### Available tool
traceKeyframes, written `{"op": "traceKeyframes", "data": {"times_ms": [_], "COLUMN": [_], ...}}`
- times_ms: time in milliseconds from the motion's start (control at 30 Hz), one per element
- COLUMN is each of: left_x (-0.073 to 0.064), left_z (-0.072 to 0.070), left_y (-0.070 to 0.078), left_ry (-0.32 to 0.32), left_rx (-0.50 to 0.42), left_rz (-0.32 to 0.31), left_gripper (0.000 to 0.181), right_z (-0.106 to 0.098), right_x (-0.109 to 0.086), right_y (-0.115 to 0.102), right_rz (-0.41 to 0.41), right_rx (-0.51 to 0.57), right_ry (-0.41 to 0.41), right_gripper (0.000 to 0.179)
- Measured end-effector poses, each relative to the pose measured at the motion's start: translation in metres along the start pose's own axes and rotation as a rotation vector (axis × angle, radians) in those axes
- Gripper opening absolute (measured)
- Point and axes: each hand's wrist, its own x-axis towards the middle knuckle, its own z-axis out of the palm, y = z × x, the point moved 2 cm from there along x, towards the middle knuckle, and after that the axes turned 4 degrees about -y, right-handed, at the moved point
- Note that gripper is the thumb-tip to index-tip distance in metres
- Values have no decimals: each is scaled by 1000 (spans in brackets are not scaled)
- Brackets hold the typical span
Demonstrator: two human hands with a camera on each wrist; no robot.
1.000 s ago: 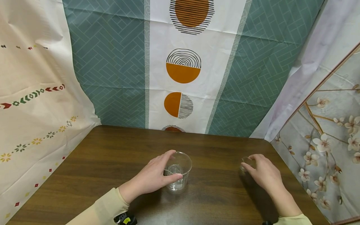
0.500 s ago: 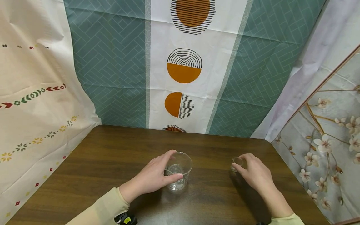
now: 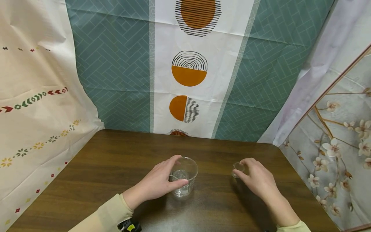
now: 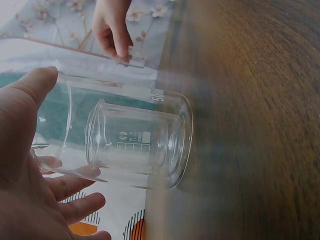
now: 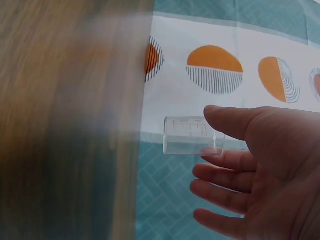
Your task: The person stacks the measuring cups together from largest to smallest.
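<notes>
My left hand (image 3: pixel 156 182) grips a large clear glass beaker (image 3: pixel 192 172) near its rim, thumb on the near side and fingers on the far side. The beaker stands upright on the table. In the left wrist view a smaller beaker (image 4: pixel 132 135) with white printed markings sits inside it. To the right, my right hand (image 3: pixel 259 178) pinches a small clear beaker (image 5: pixel 185 137) near its rim, between thumb and forefinger. The right wrist view has this small beaker raised off the table, with faint scale lines on its wall. My other right fingers are spread loosely beside it.
Both hands are over a dark brown wooden table (image 3: pixel 121 154). A green and white curtain (image 3: pixel 124 80) hangs along the back edge. Cream cloth (image 3: pixel 43 122) borders the left side, and flower-patterned cloth (image 3: pixel 345 135) borders the right.
My right hand has moved left across the table with the small beaker, closer to the large one. My left hand and the large beaker have stayed in place.
</notes>
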Motion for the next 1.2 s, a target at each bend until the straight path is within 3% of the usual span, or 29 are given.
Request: {"op": "traceKeyframes", "data": {"times_ms": [1200], "left_x": [0], "left_z": [1], "left_y": [0], "left_ry": [11], "left_rx": [2], "left_rz": [23], "left_gripper": [87], "right_z": [-3], "right_x": [12], "right_y": [-65], "right_rz": [-128], "right_rx": [67], "right_ry": [8], "right_gripper": [31]}}
